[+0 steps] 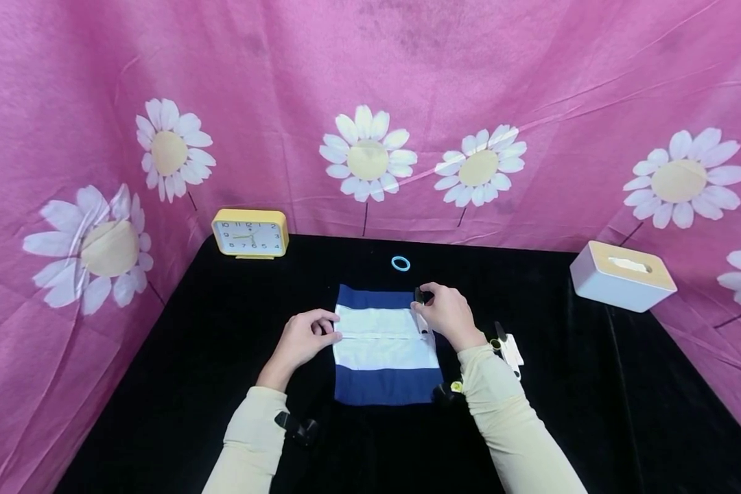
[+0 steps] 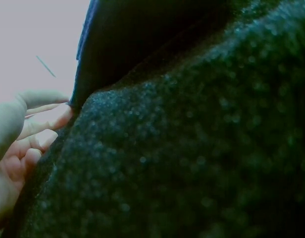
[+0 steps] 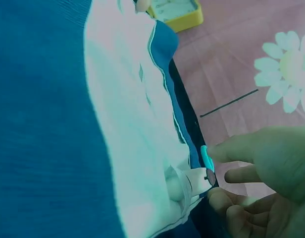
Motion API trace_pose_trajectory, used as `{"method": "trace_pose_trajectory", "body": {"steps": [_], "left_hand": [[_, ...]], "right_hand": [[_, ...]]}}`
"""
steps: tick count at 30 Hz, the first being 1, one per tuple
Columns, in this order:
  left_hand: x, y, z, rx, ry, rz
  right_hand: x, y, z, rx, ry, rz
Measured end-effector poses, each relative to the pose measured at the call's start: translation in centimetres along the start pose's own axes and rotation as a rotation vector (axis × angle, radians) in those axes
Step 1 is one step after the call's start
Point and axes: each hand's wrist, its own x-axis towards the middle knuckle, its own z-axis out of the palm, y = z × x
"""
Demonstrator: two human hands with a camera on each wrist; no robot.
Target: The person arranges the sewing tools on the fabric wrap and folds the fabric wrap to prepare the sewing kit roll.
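Observation:
A blue-and-white striped cloth (image 1: 385,385) lies flat on the black table, with a white seamed band across its middle. At its left edge, my left hand (image 1: 305,337) pinches the fabric between thumb and fingertips; the left wrist view catches these fingers at the cloth's edge (image 2: 80,54). My right hand (image 1: 447,312) is over the cloth's right side, holding the black end of a slim black-and-white item (image 1: 418,296) with thumb and forefinger. In the right wrist view, this white item (image 3: 198,179) sits partly inside a fold of the white band (image 3: 132,144). Its exact kind is unclear.
A light-blue ring (image 1: 401,263) lies behind the cloth. Small white and black items (image 1: 511,350) are beside my right forearm, near a small yellow piece (image 1: 457,387). A yellow clock (image 1: 250,233) stands back left, a tissue box (image 1: 620,278) back right, before a pink flowered curtain (image 1: 531,62).

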Motion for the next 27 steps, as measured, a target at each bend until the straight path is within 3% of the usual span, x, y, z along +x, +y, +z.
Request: {"method": "trace_pose_trajectory", "body": {"steps": [11, 27], "left_hand": [[0.0, 0.0, 0.0, 0.008, 0.003, 0.011], [0.1, 0.1, 0.0, 0.007, -0.003, 0.006]], "right_hand": [[1.9, 0.4, 0.2, -0.005, -0.032, 0.000], [2.0, 0.4, 0.2, -0.031, -0.066, -0.003]]}}
